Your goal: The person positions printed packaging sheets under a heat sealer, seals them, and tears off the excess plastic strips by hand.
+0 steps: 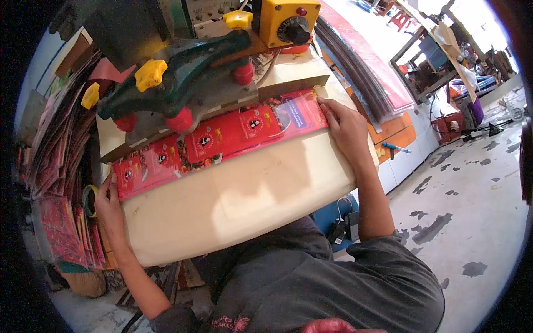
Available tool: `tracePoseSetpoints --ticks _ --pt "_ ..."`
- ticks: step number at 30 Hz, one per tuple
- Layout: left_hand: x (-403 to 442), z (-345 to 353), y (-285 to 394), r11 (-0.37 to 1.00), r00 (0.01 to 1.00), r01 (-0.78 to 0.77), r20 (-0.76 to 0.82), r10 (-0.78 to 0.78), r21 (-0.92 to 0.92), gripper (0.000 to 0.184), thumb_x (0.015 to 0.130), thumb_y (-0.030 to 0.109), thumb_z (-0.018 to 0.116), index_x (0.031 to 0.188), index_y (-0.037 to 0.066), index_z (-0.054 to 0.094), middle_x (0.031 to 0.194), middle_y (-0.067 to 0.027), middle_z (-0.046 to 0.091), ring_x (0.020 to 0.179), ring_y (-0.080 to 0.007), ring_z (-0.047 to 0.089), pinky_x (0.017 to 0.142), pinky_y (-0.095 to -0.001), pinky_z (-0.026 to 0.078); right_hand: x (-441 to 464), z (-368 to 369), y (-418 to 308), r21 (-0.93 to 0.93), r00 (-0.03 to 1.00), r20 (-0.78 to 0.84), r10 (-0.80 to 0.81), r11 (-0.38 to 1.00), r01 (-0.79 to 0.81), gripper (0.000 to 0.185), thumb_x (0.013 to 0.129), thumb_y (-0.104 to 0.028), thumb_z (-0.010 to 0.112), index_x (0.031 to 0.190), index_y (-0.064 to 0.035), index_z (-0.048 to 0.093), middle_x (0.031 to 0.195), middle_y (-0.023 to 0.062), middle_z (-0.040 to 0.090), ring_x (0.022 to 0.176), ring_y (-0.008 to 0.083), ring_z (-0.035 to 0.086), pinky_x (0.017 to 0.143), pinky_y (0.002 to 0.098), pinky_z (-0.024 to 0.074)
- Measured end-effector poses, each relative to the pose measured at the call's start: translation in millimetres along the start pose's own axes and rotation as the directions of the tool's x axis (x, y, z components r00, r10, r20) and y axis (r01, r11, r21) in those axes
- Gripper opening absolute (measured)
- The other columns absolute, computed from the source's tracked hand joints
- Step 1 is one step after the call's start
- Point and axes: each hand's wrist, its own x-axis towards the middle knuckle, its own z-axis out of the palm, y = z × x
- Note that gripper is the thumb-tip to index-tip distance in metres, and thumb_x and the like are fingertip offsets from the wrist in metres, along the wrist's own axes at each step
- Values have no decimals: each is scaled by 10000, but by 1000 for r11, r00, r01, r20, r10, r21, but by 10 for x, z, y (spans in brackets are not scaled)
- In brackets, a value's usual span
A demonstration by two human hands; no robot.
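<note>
A long strip of red printed plastic film (pixel 222 141), with repeated logos and food pictures, lies on the cream-coloured work surface (pixel 266 177) in front of the press. My left hand (pixel 109 208) grips its left end, fingers closed at the near corner. At the far right end, my right hand (pixel 347 130) has its fingers bent over the film's short edge, the thumb side toward the film. The film's far long edge runs along the base of the dark green press head (pixel 177 77), which has red and yellow knobs.
A yellow control box (pixel 288 23) with a black dial stands behind the press. Stacked red printed sheets (pixel 61 161) fill the left side, beside a tape roll (pixel 90 201). More stacked film (pixel 372 66) and a blue pen (pixel 396 148) lie at right.
</note>
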Motion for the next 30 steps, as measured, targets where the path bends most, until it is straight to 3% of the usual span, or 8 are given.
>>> tracePoseSetpoints --ticks 11,14,15,18,22,25,28,30 --pt "-11 -10 18 999 999 30 29 -29 -33 481 1064 381 544 1341 2 650 1284 -201 697 1188 -289 664 1032 -348 457 0 24 9 -5 1000 -25 -15 1000 14 241 994 -287 620 1154 -167 755 986 146 751 891 344 724 767 447 545" --pt "-104 -35 220 998 999 -27 -22 29 53 479 1064 370 544 1335 -12 646 1280 -202 698 1179 -281 669 1024 -344 462 -7 8 -22 20 1000 -27 3 1000 -3 234 991 -284 626 1139 -161 759 994 152 749 896 348 720 775 447 545" --pt "-32 6 7 1000 1000 -2 3 2 -29 471 1064 349 543 1312 -36 651 1266 -206 704 1166 -283 678 1010 -344 472 -7 -26 -49 44 1000 -13 21 999 -21 249 990 -271 627 1167 -152 756 1031 169 745 942 347 725 816 424 550" --pt "-129 -92 260 994 998 67 0 -67 82 437 1048 311 567 1284 -43 665 1238 -214 713 1151 -268 687 994 -343 483 -14 -28 16 181 997 52 62 981 -70 281 998 -231 618 1213 -94 736 1098 187 745 1009 320 734 891 391 545" --pt "-267 -116 66 987 1000 -3 -21 0 -158 386 1008 267 631 1234 -39 692 1183 -248 720 1115 -225 694 971 -327 492 -75 -150 3 284 988 152 -4 958 -40 326 1028 -181 577 1250 31 687 1186 198 736 1115 265 699 1005 364 500" --pt "-382 -135 56 993 996 59 -66 -66 -106 381 1002 267 642 1214 -44 701 1151 -246 730 1066 -238 707 949 -330 501 -119 -104 27 277 990 137 -35 961 -5 337 1046 -181 553 1293 17 668 1246 196 712 1172 262 673 1041 366 476" --pt "-400 -56 11 985 994 51 -92 -67 -165 379 998 271 651 1203 -43 709 1113 -236 740 1022 -256 715 927 -343 511 -132 -128 -96 260 989 149 -5 965 -34 344 1058 -184 529 1301 21 660 1263 198 703 1192 276 664 1055 369 466" --pt "-411 -69 43 982 994 40 -95 -58 -184 396 1006 285 658 1210 -51 706 1130 -168 754 1046 -179 681 951 -314 495 -113 -115 -56 263 989 148 12 964 -51 349 1062 -182 518 1301 32 655 1264 201 702 1193 283 663 1057 371 464"
